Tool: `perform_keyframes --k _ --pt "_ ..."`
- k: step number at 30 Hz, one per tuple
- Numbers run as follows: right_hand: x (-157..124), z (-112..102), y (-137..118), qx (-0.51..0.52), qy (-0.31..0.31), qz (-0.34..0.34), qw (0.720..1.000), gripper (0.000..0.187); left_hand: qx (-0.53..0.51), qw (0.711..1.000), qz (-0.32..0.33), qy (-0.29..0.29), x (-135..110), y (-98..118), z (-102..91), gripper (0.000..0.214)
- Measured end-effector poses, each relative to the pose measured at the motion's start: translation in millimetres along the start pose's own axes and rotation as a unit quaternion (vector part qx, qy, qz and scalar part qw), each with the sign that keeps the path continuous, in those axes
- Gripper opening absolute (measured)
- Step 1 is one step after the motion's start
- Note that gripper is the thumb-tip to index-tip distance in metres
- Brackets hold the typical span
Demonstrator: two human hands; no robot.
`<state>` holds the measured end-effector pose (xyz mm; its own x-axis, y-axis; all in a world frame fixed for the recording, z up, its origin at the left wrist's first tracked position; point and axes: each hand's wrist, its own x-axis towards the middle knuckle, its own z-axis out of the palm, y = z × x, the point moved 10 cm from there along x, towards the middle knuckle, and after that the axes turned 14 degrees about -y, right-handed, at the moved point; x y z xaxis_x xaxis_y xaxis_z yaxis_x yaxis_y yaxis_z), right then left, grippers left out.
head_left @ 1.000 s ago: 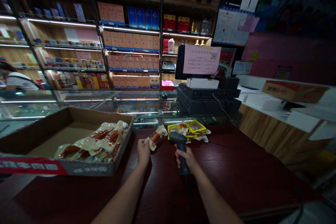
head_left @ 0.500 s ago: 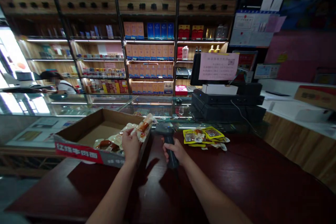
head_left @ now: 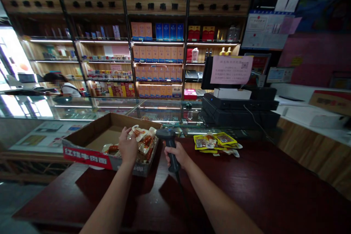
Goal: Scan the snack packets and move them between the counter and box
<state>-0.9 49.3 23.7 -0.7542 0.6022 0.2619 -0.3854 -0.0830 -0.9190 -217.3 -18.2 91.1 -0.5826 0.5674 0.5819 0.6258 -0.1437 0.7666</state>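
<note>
The right hand grips the scanner by its handle. The left hand is at the sausages in the box; whether it pinches 1, I cannot tell. Film-wrapped, they look light, soft and slick, best held by an end. Beyond, to the right, lie yellow packs.

From my station I record a dark reddish-brown table, its surface glossy. An open cardboard tray with a red-printed front wall rests on the left part. To its right, yellow-bordered snack packets lie in an overlapping pile.
</note>
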Motion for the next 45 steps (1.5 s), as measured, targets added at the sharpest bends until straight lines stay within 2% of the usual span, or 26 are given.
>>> perform_keyframes --k 3,6,8,11,13,16,19,22,26,31,34,36,38,40,45 --pt "-16.2 -19.6 -6.9 0.002 0.027 -0.014 1.000 0.039 0.011 0.998 0.057 0.001 -8.9 29.3 8.4 0.025" --pt "-40.7 -47.3 -18.9 0.005 0.073 -0.030 0.997 0.040 -0.007 0.993 0.119 -0.018 -25.2 64.9 31.6 0.023" --pt "-62.0 -70.8 -30.4 0.000 0.112 -0.046 0.993 0.041 -0.030 0.987 0.150 -0.054 -39.9 85.7 58.8 0.022" --pt "-101.6 -113.2 -52.9 -0.041 0.185 -0.076 0.979 0.039 -0.073 0.974 0.172 -0.129 -65.8 105.1 115.5 0.022" --pt "-132.9 -146.0 -67.1 -0.085 0.251 -0.080 0.961 0.031 -0.096 0.964 0.158 -0.188 -82.9 107.0 160.9 0.024" --pt "-180.9 -192.6 -88.1 -0.131 0.337 -0.094 0.927 0.028 -0.105 0.951 0.105 -0.270 -106.5 99.0 229.3 0.035" --pt "-224.4 -233.8 -107.5 -0.206 0.416 -0.083 0.882 0.026 -0.089 0.936 0.063 -0.335 -127.8 94.4 283.7 0.046" --pt "-247.5 -267.6 -117.5 -0.222 0.434 -0.075 0.870 0.026 -0.047 0.918 0.023 -0.392 -145.8 95.7 322.4 0.055" --pt "-250.9 -305.6 -112.9 -0.208 0.420 -0.038 0.883 0.028 0.050 0.889 -0.034 -0.454 -161.3 100.1 357.3 0.068" --pt "-235.5 -336.3 -87.5 -0.173 0.371 0.035 0.912 0.030 0.130 0.847 -0.053 -0.513 -169.3 107.4 393.9 0.069" --pt "-229.0 -344.6 -75.9 -0.165 0.345 0.068 0.922 0.028 0.155 0.828 -0.045 -0.537 -172.3 106.0 410.7 0.069" --pt "-224.7 -345.5 -71.6 -0.165 0.331 0.078 0.926 0.026 0.169 0.825 -0.041 -0.538 -171.3 102.0 414.2 0.068" --pt "-217.2 -341.1 -68.0 -0.166 0.316 0.079 0.931 0.025 0.181 0.826 -0.040 -0.533 -167.4 95.7 409.8 0.066" --pt "-204.7 -330.1 -61.9 -0.165 0.295 0.077 0.938 0.024 0.190 0.828 -0.045 -0.526 -160.7 85.6 396.7 0.063" --pt "-159.4 -278.4 -34.2 -0.151 0.235 0.073 0.957 0.029 0.211 0.831 -0.048 -0.513 -135.0 49.6 338.0 0.061"
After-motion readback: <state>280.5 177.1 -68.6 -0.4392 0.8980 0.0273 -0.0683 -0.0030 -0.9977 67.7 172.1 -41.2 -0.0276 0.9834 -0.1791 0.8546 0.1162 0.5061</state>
